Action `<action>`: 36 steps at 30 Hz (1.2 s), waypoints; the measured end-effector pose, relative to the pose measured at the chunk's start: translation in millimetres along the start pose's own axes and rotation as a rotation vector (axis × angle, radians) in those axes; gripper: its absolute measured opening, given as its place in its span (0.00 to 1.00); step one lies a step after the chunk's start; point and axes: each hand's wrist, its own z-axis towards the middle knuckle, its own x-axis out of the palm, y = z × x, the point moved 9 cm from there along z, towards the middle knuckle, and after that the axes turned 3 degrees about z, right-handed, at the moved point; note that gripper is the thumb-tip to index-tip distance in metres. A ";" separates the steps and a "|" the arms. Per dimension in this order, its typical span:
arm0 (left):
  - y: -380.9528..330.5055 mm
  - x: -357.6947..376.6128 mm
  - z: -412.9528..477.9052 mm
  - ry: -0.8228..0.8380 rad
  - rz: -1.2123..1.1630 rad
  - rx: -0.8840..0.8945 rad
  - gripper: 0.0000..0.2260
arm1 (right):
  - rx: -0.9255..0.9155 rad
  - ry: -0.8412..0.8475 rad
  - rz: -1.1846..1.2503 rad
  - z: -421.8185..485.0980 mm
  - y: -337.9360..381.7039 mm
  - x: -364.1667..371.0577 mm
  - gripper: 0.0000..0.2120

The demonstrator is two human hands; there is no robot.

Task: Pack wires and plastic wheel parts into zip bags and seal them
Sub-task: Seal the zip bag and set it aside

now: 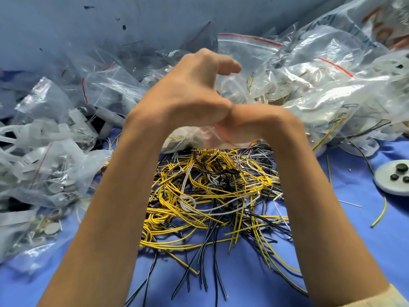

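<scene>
Head view: hands meet over a zip bag.
Left hand (190, 89) and right hand (252, 122) touch at the heels above a small zip bag (192, 137); their fingers curl out of sight, so neither grasp can be told; tangled wires (212, 196) lie beneath on blue cloth (336, 240).

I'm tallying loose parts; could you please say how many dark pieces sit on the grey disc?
3 on the grey disc: the largest at its far side, one nearer left, one at the frame edge. The disc is cropped, so more may be hidden.
</scene>
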 end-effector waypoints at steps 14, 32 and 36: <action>31.7 34.5 -10.6 0.435 0.408 -0.139 0.19 | 0.034 -0.193 0.212 -5.7 -39.9 -27.2 0.16; 49.2 -68.1 -7.0 -0.479 0.334 -0.141 0.13 | 0.006 -0.412 0.144 -20.4 -41.5 -55.9 0.12; 56.8 -81.7 -9.3 -0.601 0.275 -0.144 0.13 | -0.158 -0.672 0.360 -38.2 -35.0 -82.4 0.07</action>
